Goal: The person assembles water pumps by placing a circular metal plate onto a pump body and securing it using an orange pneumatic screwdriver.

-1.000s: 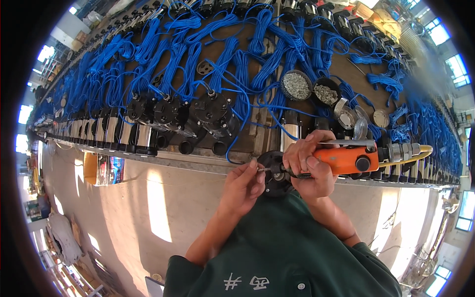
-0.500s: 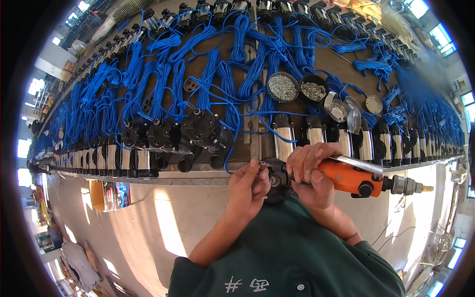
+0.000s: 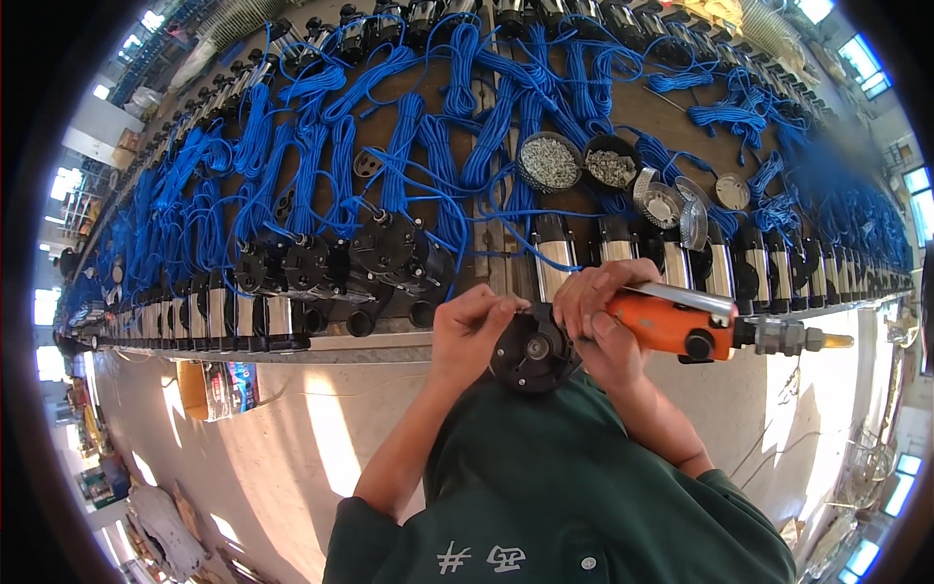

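Note:
My right hand (image 3: 605, 316) is wrapped round an orange air screwdriver (image 3: 666, 326) with a silver lever, held sideways over the bench edge. Its hose fitting points right; its working tip is hidden behind my fingers. My left hand (image 3: 472, 336) is closed in a pinch at the upper left rim of a round black pump end (image 3: 533, 348). Whatever the fingertips hold is too small to make out. That pump end, with a round centre and small screws near its rim, faces up close to my body, between both hands.
Steel-bodied pumps (image 3: 676, 268) line the bench edge, and several black-ended ones (image 3: 384, 245) stand at left. Bundled blue cords (image 3: 399, 146) cover the bench. A bowl of small screws (image 3: 550, 162), a dark bowl of metal parts (image 3: 611, 167) and perforated metal strainers (image 3: 662, 204) lie beyond my hands.
My left hand has shifted slightly up and left, uncovering more of the black pump end. My right hand and the screwdriver have moved a little up and left.

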A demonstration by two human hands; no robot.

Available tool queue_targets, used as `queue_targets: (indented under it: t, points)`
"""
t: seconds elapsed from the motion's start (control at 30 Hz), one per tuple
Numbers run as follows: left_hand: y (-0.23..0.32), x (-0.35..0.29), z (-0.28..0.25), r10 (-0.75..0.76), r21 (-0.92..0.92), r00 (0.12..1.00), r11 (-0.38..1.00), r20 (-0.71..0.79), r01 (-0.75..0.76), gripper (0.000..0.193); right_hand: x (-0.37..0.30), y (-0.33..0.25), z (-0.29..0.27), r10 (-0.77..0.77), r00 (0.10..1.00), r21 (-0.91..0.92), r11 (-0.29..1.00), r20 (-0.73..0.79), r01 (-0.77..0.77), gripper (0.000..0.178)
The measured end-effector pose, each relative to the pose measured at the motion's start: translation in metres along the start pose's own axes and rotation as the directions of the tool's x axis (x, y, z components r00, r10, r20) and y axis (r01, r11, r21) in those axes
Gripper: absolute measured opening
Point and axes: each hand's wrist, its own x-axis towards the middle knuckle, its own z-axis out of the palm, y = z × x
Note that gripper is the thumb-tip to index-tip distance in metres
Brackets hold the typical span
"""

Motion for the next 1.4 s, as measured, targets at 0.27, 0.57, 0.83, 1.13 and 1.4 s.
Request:
queue_targets:
  t: [0.27,0.57,0.83,1.13,1.4]
  points:
    - [-0.041,-0.001,-0.003,-0.028,0.002,0.998,1.0,0.063,0.028,0.031,-0.015,0.021,-0.016,0.064,0.998,-0.105,0.992,0.011,-0.063,0.028]
    - [-0.06,-0.011,-0.019,-0.501,-0.723,0.858,0.634,-0.115,0.274,0.018,-0.013,0.02,-0.008,0.169,0.984,-0.242,0.959,0.061,-0.149,0.025]
    - [-0.053,-0.017,-0.011,-0.525,-0.773,0.839,0.589,-0.143,0.237,0.017,-0.01,0.025,-0.01,0.222,0.973,-0.291,0.937,0.069,-0.193,0.021]
    - [-0.035,-0.023,-0.013,-0.511,-0.751,0.859,0.568,-0.004,0.335,0.014,-0.013,0.015,-0.009,0.19,0.982,-0.161,0.969,0.001,-0.187,0.034]
    - [0.0,-0.018,0.008,-0.454,-0.708,0.886,0.596,0.093,0.38,0.015,0.005,-0.019,0.012,-0.008,0.996,0.031,0.999,-0.092,0.011,0.031]
